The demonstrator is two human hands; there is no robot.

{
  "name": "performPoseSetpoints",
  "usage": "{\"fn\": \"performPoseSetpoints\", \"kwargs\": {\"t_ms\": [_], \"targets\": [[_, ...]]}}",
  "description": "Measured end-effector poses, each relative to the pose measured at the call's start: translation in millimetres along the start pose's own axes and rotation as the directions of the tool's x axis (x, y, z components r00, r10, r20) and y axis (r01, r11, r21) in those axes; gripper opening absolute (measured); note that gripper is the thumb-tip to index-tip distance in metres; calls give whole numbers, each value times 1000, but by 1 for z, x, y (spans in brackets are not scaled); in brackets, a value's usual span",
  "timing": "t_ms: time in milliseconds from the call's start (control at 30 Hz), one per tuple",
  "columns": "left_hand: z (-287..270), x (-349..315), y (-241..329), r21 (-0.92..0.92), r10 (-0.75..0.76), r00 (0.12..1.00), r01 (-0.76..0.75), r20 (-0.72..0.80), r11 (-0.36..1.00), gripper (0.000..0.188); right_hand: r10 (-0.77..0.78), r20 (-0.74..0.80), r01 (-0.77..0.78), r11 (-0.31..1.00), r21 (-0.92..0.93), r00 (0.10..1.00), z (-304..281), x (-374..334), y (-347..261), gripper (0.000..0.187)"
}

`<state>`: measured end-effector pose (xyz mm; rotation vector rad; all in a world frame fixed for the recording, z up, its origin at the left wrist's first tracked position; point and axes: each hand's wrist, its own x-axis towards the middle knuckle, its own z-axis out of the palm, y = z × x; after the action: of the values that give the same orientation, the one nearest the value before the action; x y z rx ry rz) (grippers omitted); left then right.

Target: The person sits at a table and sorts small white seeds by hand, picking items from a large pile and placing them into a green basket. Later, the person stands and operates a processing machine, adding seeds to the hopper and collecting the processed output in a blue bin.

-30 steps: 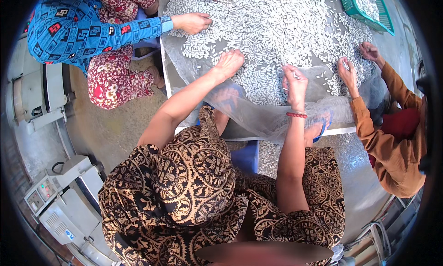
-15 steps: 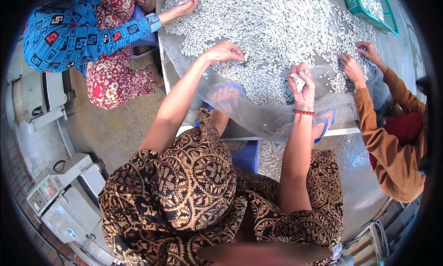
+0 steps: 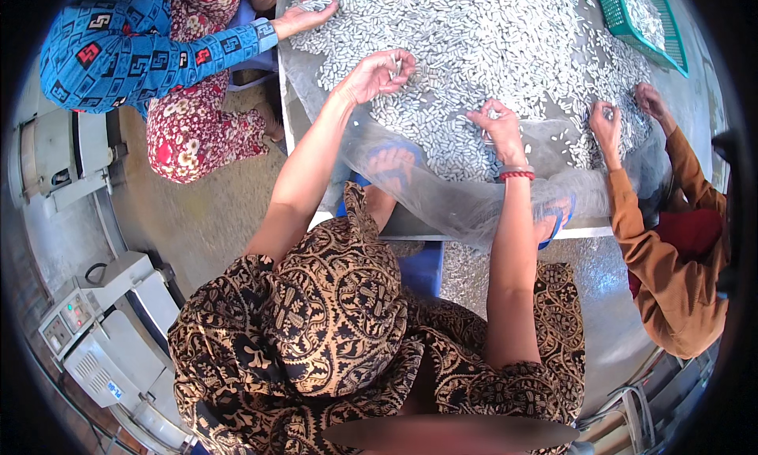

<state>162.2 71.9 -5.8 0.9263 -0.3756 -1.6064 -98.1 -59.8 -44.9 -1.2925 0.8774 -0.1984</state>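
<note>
We see a mottled concrete floor (image 3: 217, 198) with bluish glare (image 3: 606, 277) at right, grey metal machines (image 3: 118, 360) along our left, one control panel (image 3: 73, 314) lit green and red, and a white-edged table (image 3: 286, 115) ahead.

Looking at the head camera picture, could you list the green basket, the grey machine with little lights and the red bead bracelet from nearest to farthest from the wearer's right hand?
From the right hand:
1. Red bead bracelet: on that same arm's wrist.
2. Green basket: upper right.
3. Grey machine: lower left.
</note>
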Motion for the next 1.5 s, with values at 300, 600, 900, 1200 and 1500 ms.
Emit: {"fn": "performPoseSetpoints", "kwargs": {"t_ms": [300, 600, 900, 1200, 1500], "targets": [[-27, 41, -17, 898, 283, 852, 416, -440, 144, 37, 133, -29, -129, 985, 112, 991, 20, -2, 28, 19], [-22, 51, -41, 941, 183, 926, 339, -329, -23, 31, 105, -6, -25, 290, 957, 994, 5, -36, 2, 23], [51, 35, -3, 963, 76, 960, 268, -271, 41, 41, 58, 31, -32, 15, 999, 998, 27, -41, -7, 51], [175, 14, -29, 841, 46, 963, -209, 267, -498, 40, 127, -46, 30, 126, 992, 991, 51, -17, 22, 42], [123, 6, 44, 997, 449, 891, -77, 59, 22, 34, -155, -224, 178, -264, 948, 962, -140, 54, -197, 50]]}}
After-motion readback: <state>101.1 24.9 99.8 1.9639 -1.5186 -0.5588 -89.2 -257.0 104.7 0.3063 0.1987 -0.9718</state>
